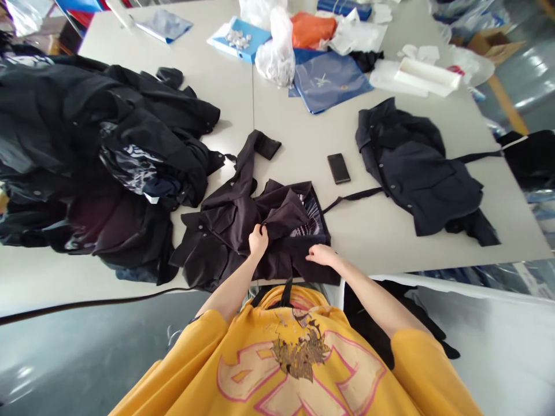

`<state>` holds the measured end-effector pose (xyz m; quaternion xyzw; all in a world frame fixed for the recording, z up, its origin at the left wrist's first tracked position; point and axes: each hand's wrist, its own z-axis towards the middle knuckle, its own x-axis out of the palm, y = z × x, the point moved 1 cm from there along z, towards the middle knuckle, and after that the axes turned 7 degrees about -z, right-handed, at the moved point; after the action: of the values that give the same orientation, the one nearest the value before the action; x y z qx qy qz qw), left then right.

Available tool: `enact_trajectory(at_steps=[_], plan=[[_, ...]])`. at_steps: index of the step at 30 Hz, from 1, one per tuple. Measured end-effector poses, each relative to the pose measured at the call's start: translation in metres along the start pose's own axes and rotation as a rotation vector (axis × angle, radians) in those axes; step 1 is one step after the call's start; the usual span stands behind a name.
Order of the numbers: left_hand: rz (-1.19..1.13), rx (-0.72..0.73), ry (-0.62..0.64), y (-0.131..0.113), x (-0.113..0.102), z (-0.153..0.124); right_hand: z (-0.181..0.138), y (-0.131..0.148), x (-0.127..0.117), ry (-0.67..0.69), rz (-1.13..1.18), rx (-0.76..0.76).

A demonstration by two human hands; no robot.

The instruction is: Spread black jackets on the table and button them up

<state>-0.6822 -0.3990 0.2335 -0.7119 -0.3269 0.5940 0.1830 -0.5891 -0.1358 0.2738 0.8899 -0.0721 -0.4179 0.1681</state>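
A dark, almost black shirt-jacket [225,242] lies partly folded on the white table [277,138] right in front of me, with a striped lining [311,222] showing at its fold. My left hand [258,241] pinches a folded flap of this garment at its middle. My right hand [321,255] rests flat on the garment's lower edge, fingers pointing left, with no clear grip. One sleeve [255,153] stretches away from me across the table.
A heap of dark garments [104,156] lies to the left. A navy jacket [416,173] and a black phone [339,168] lie to the right. Blue packaging, plastic bags and an orange bag sit at the far side. A cable [87,303] runs along the near left edge.
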Motion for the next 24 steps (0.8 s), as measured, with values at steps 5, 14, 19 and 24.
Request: enact_trajectory(at_steps=[5, 14, 19, 24], plan=[[0.099, 0.015, 0.048, 0.027, -0.02, -0.003, -0.009, 0.023, -0.007, -0.076, 0.066, -0.124], [0.206, 0.08, 0.175, -0.005, -0.027, -0.005, 0.013, 0.012, -0.013, 0.032, 0.336, 0.134], [0.086, 0.241, 0.29, -0.02, -0.024, -0.007, 0.018, 0.0, -0.012, -0.037, 0.641, 0.142], [-0.201, -0.006, 0.374, -0.02, -0.039, 0.012, 0.014, 0.005, -0.013, -0.2, 0.793, 0.098]])
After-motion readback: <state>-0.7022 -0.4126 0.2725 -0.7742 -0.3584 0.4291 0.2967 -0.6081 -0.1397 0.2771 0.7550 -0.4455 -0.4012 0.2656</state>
